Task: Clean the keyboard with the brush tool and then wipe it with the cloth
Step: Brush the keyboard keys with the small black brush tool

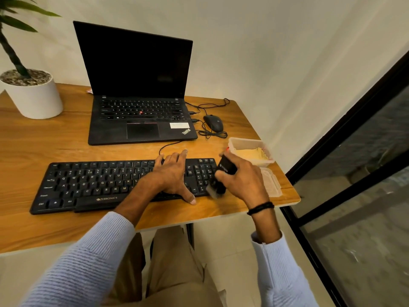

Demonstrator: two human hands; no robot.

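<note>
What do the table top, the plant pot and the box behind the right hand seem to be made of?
The table top looks like wood or wood-look laminate: brown grain, slight sheen, pale edge. The pot is smooth matte white, perhaps ceramic or plastic. The box seems thin translucent plastic: cloudy walls, with the yellow cloth visible inside.

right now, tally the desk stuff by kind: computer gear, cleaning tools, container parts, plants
computer gear: 3 (laptop, keyboard, mouse)
cleaning tools: 2 (brush tool, cloth)
container parts: 2 (tub, lid)
plants: 1 (potted plant)
total: 8
</note>
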